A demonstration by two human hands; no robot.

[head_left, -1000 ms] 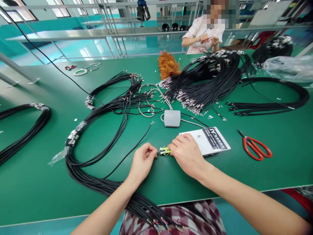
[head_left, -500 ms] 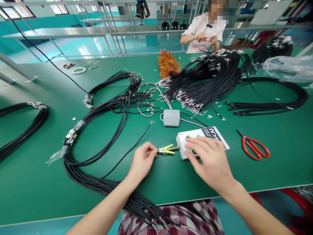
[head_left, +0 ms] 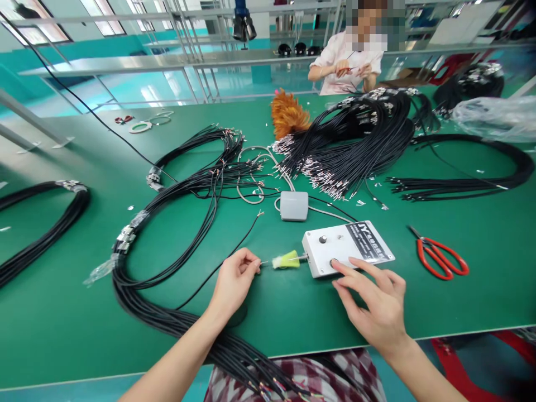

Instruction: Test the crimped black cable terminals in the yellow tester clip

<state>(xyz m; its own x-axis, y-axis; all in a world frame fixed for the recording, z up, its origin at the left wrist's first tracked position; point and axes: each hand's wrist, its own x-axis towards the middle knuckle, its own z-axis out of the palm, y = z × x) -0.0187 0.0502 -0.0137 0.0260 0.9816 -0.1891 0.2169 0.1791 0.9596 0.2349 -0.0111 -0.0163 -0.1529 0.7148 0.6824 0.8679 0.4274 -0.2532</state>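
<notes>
Between the fingertips of my left hand [head_left: 237,279] is a wire [head_left: 266,262], its thin end running right toward a yellow-green clip [head_left: 287,259]. The clip is blurred and sits on a metal shaft at the side of a white box [head_left: 320,251] with a black knob, a small switch and a dark label. My right hand [head_left: 374,304] holds nothing; its fingers are spread, and the index fingertip rests on a round button on the box top. Most of what my left fingers grip is hidden.
Black cable bundles [head_left: 157,310] curve across the left and hang over the front edge. A larger cable pile [head_left: 355,139] lies at the back. Red-handled pliers [head_left: 439,257] lie right; a grey pedal-like box [head_left: 293,206] sits behind. A person [head_left: 335,61] works across the table.
My right hand has drawn back toward me, its index finger now on the button. The clip, sharp-edged before, is now blurred. My left hand has shifted slightly left.
</notes>
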